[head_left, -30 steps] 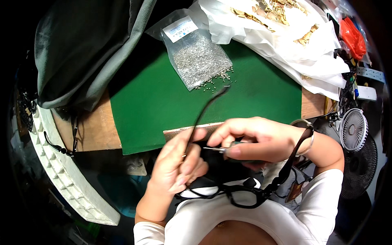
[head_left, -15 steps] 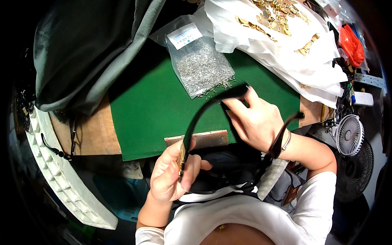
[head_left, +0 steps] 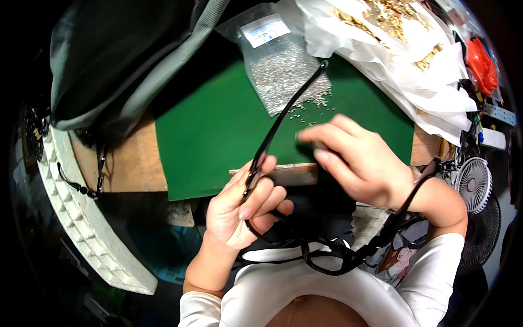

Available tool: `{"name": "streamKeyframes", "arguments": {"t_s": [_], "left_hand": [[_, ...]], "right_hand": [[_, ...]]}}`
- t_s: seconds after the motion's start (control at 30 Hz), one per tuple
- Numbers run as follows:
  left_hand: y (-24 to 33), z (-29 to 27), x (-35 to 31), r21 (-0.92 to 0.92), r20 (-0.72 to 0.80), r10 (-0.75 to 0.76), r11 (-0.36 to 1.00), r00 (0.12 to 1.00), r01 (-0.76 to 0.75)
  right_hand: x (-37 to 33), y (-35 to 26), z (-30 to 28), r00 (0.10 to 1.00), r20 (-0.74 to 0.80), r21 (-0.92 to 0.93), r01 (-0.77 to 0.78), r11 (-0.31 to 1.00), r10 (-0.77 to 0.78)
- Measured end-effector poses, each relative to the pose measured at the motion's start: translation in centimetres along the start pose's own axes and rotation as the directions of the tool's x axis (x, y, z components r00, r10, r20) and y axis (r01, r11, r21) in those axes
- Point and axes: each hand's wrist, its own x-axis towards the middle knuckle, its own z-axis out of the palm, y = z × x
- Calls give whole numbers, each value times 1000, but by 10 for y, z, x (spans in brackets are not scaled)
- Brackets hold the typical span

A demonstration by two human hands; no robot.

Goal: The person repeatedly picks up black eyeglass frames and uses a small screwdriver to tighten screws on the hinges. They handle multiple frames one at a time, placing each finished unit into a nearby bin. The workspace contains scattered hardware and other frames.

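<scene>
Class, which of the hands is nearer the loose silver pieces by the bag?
Right. The right hand is just nearside of the loose silver pieces; the left hand, gripping black glasses, is farther off, nearside and to their left.

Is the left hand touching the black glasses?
Touching. The head view plainly shows the left hand gripping the black glasses along one side.

The left forearm (head_left: 210,267) rises steeply from the lower edge, leaning slightly inward, to the left hand (head_left: 239,210), which is closed, its fingers (head_left: 262,193) curled in and one digit standing higher than the rest. The right forearm (head_left: 444,206) slants in from the right, elbow bent. The right hand (head_left: 362,161) is back upward, thumb (head_left: 340,169) and forefinger (head_left: 327,133) reaching leftward, tips blurred. The hands are apart.
</scene>
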Motion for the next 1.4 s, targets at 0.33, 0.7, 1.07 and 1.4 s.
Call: {"name": "streamKeyframes", "arguments": {"t_s": [0.33,0.7,1.07,1.4], "left_hand": [[-7,-4,0,-101,113,-75,991,991,87],[-11,-3,-3,35,-35,-71,997,997,72],[-10,0,-1,166,-116,-38,985,992,57],[30,9,-19,299,-72,254,928,965,-222]], "right_hand": [[6,-33,-11,737,666,661,-655,367,116],[-6,-30,4,858,502,718,-483,500,107],[-2,-32,3,696,697,707,-707,-1,171],[-3,-8,-22,783,561,623,-612,487,267]]}}
